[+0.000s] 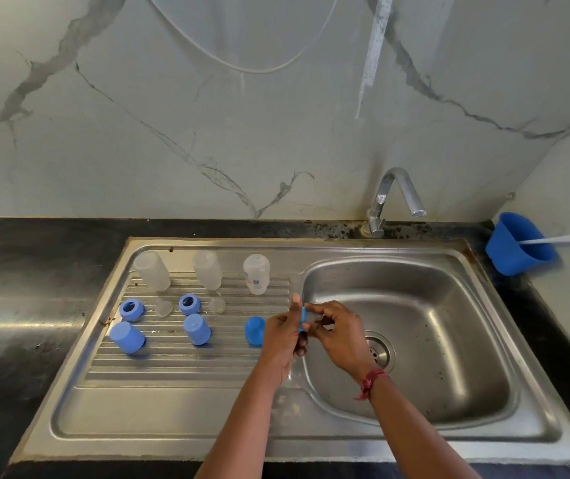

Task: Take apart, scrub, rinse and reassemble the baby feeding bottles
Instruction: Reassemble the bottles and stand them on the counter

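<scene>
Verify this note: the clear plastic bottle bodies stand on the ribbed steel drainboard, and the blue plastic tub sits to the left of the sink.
One thing is wrong: the head view shows the blue plastic tub to the right of the stainless steel sink, not the left. The clear plastic bottle bodies do stand on the ribbed steel drainboard.

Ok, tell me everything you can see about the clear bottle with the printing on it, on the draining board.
The clear plastic baby bottle with blue print is a short, translucent cylinder with a narrower, uncapped neck. Blue and orange markings show low on its front. It stands upright at the back of the ribbed steel draining board, close to the sink basin. Only the board touches it.
</scene>
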Tool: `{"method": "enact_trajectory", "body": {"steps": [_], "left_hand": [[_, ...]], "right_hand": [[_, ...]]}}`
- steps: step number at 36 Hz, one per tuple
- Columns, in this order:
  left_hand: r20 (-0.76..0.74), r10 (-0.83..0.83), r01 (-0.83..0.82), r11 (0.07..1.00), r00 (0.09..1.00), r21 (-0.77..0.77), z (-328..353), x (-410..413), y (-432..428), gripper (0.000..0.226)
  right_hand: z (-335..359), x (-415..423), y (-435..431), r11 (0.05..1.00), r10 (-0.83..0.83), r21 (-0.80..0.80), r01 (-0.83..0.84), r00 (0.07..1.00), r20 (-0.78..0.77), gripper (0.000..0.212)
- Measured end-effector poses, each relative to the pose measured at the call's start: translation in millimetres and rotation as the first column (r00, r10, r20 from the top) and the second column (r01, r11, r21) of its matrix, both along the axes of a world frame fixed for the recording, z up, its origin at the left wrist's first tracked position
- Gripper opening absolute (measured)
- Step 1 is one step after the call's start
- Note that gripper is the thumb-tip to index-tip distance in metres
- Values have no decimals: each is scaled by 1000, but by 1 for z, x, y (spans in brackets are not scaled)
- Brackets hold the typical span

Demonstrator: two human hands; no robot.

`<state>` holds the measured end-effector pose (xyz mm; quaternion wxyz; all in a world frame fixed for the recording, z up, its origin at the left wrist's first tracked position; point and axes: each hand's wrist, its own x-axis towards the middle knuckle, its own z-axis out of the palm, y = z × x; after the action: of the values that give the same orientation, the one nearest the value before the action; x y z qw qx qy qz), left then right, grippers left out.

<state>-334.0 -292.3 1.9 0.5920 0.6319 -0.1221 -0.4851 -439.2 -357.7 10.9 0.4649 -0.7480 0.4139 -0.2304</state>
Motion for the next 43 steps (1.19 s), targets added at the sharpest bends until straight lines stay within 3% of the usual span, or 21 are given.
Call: {"method": "enact_trajectory", "body": {"steps": [6, 11, 14, 18, 23, 26, 31, 34, 43], "left_hand": [[40, 19, -23, 997, 999, 76, 1, 1, -6, 56], [40, 93, -98, 985, 995, 139, 6, 0, -11, 46], [19, 135, -137, 976, 991, 168, 10, 0, -13, 43], [-46, 188, -178, 970, 981, 166, 12, -2, -15, 42], [-66, 173, -161, 974, 983, 162, 14, -4, -15, 41], [-67, 86, -75, 985, 994, 154, 13, 1, -11, 39], [-67, -12, 22, 988, 998, 155, 18, 7, -8, 34], [-84, -57, 69, 985, 995, 157, 21, 9, -5, 34], [-107, 16, 0, 989, 994, 146, 27, 8, -3, 40]], "right_hand": [[-3, 1, -2, 993, -39, -109, 46, 997, 72, 19], [-6, 4, 1, 992, -80, -91, 89, 992, 98, 16], [-5, 8, 6, 974, -109, -189, 129, 988, 113, 11], [-5, 12, 14, 929, -159, -318, 190, 980, 119, 15], [-6, 12, 15, 914, -183, -346, 212, 976, 114, 18], [-8, 10, 10, 949, -141, -265, 172, 982, 129, 18], [-4, 5, -4, 989, -144, 45, 138, 971, 191, 33], [4, 2, -9, 975, -144, 201, 95, 959, 245, 28], [0, -1, -12, 996, 3, 88, -14, 992, 125, 22]]}}
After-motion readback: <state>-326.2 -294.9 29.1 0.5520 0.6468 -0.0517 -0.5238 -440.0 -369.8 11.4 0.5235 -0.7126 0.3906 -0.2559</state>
